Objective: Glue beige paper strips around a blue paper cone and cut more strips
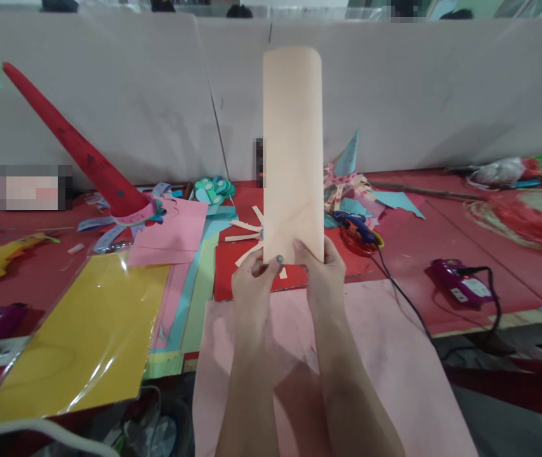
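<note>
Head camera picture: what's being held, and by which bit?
A tall, cream, oblong paper piece, held at its bottom end by the left grip and right grip.

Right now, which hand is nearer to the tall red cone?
Left. The left hand grips the pale paper low down, to the right of the red cone; the right hand grips the paper's other side, farther right.

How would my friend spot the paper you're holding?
Find the grey wall behind the red table. Near its middle, the left hand and right hand hold up the tall paper. It's plain cream, unlike the yellow sheet and pink sheets nearby.
</note>
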The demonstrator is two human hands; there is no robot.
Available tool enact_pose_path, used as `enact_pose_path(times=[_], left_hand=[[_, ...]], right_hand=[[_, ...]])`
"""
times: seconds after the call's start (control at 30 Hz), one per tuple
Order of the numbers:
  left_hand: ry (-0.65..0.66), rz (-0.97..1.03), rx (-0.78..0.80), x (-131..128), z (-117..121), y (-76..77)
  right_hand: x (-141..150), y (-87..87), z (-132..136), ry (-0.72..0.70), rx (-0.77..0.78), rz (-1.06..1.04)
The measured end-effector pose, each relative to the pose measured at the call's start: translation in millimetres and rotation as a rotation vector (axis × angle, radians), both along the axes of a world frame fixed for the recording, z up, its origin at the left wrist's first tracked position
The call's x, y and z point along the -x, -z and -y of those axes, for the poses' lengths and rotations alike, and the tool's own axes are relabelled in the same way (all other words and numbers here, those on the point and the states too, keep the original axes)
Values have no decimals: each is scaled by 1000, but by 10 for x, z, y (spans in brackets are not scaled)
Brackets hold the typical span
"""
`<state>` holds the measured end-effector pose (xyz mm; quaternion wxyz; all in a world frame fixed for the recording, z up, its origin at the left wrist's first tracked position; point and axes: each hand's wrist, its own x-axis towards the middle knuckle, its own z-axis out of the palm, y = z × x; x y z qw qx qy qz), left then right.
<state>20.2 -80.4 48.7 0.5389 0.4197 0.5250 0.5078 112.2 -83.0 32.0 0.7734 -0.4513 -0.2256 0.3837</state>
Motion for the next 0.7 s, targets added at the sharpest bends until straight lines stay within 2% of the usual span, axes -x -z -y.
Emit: enact_pose_path(times=[0.3,0.57,0.7], left_hand=[[12,0,1,6,-3,15],[30,-45,2,13,-2,7],[19,18,1,6,-12,32]], right_hand=[[-9,63,-44,15,-15,-47],[-6,46,-38,25,-14,-44],[-5,35,-27,37,8,-18]])
